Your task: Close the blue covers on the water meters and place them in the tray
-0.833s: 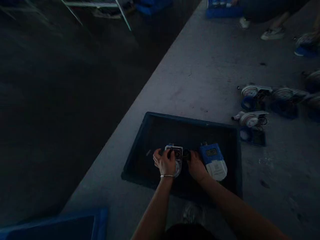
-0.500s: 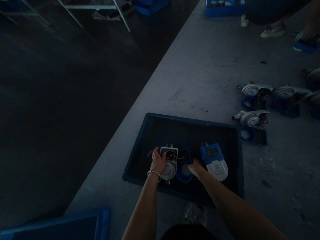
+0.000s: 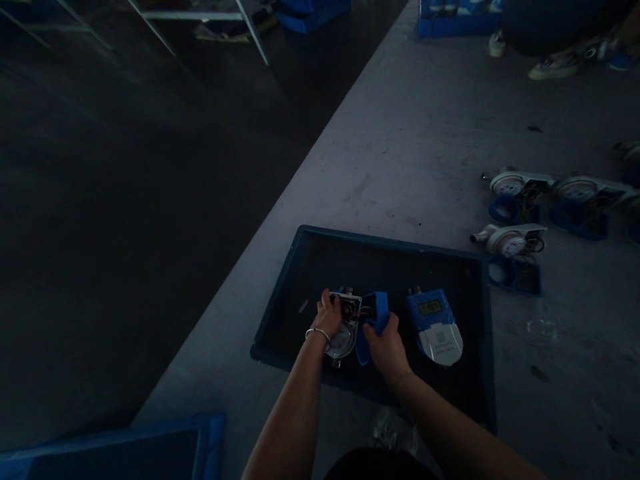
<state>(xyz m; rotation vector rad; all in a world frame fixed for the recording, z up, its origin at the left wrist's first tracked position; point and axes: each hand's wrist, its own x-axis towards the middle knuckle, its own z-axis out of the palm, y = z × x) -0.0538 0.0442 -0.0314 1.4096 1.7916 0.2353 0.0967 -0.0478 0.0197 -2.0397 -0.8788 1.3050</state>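
Inside a dark blue tray [image 3: 350, 235] lies an opened water meter [image 3: 344, 340] with a round dial and wiring showing. My left hand [image 3: 329, 316], a bracelet at its wrist, grips the meter's left side and partly covers it. My right hand [image 3: 387, 343] holds the blue cover [image 3: 381, 310], tilted up on edge beside the meter, thumb on the near side. Thin wires run between cover and meter. To the right in the tray rests a closed water meter [image 3: 431, 313] with a blue body, a small display and a white lid.
Several opened meters [image 3: 513, 243] with blue covers lie on the floor at right. A person's shoe [image 3: 554, 67] and a blue crate [image 3: 460, 25] are at the far right. Another blue tray [image 3: 210, 440] sits at lower left; a metal rack [image 3: 190, 15] stands at upper left.
My right hand has tilted the blue cover up from lying flat, raising its right edge towards the meter. My left hand stays on the meter. The view has shifted slightly.
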